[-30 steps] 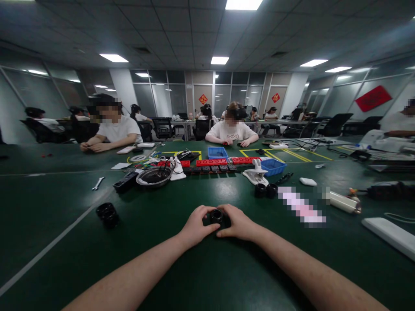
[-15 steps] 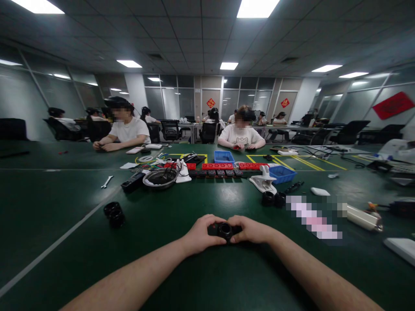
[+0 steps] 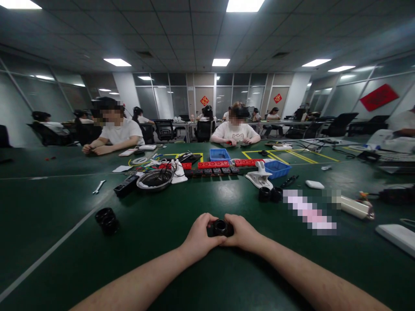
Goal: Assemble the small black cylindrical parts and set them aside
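Between my two hands is a black camera-like object (image 3: 221,226) with a round, ringed opening facing up towards me. My left hand (image 3: 201,234) grips its left side, thumb along the near edge and fingers curled over the far edge. On the opposite side my right hand (image 3: 242,232) is closed round it in the same way. The fingers cover both ends, so its full shape is hidden. It is held low over the green table (image 3: 181,289); whether it touches the surface I cannot tell.
Black ring-shaped pieces (image 3: 106,220) stand to the left, with more black round pieces (image 3: 264,194) ahead right. A wrench (image 3: 99,187), a round metal tray (image 3: 154,180), white clamps (image 3: 259,175) and blue bins (image 3: 276,169) lie further off. Two people sit across the table.
The view has swung slightly right, shifting everything left. My right hand has come in closer to my left, covering more of the black camera-like object's right side.
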Available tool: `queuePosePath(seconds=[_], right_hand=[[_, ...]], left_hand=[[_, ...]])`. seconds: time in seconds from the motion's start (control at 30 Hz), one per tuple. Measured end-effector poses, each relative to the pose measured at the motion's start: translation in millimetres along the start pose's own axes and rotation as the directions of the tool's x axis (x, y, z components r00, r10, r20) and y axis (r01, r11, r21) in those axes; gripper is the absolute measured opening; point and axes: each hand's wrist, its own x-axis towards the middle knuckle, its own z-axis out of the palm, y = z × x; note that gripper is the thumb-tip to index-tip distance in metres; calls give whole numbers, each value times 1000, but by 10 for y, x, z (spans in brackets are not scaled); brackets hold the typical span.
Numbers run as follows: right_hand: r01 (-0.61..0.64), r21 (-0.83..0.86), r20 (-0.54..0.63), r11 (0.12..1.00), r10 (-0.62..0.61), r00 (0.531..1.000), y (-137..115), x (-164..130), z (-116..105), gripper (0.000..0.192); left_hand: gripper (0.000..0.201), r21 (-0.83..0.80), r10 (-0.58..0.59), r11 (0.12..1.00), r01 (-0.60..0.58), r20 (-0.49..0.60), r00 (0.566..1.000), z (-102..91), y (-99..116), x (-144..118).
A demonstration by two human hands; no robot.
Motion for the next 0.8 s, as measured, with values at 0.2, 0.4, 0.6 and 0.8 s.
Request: queuePosePath(seconds=[0.2, 0.4, 0.6, 0.8], right_hand=[[-77, -257, -152, 963, 39, 988, -190, -8, 77, 33], [164, 113, -15, 980, -163, 987, -73, -11, -44, 50], [90, 444, 236, 891, -214, 948, 72, 38, -188, 35], [117, 419, 228, 900, -229, 947, 47, 49, -195, 31]], left_hand=[[28, 51, 0, 999, 6, -119, 993, 42, -25, 19], [41, -27, 105, 994, -105, 7, 994, -56, -63, 31], [48, -9, 215, 976, -215, 116, 970, -178, -59, -5], [44, -33, 235, 972, -233, 135, 963, -210, -59, -9]])
